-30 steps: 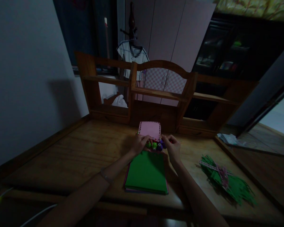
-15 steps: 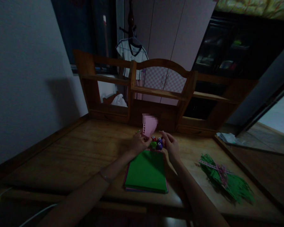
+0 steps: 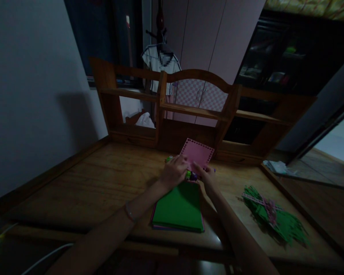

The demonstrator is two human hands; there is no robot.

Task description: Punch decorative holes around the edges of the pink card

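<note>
A pink sheet (image 3: pixel 200 152) with a row of dark holes along its edges is raised above the table, tilted, its face toward me. My right hand (image 3: pixel 208 178) pinches its lower right edge between thumb and fingers. At the sheet's lower left side my left hand (image 3: pixel 173 172) has its fingers curled on the edge. Beneath and between the hands several small coloured pieces with eye-like tops show, among them a green piece (image 3: pixel 188 175) and a purple piece (image 3: pixel 193 176). Another green piece (image 3: pixel 169 158) peeks out behind my left hand. Nearer me lies a stack of green sheets (image 3: pixel 179 208).
On the right of the wooden table (image 3: pixel 103 183) lies a bundle of green strips (image 3: pixel 283 219) tied with a pink perforated band (image 3: pixel 271 210). A wooden shelf unit (image 3: pixel 195 110) stands along the back edge. White cables (image 3: pixel 50 254) hang at the lower left.
The pink sheet has turned and shifted right, now showing its holed edges more fully. My right hand has come onto it, and my left hand has moved slightly right.
</note>
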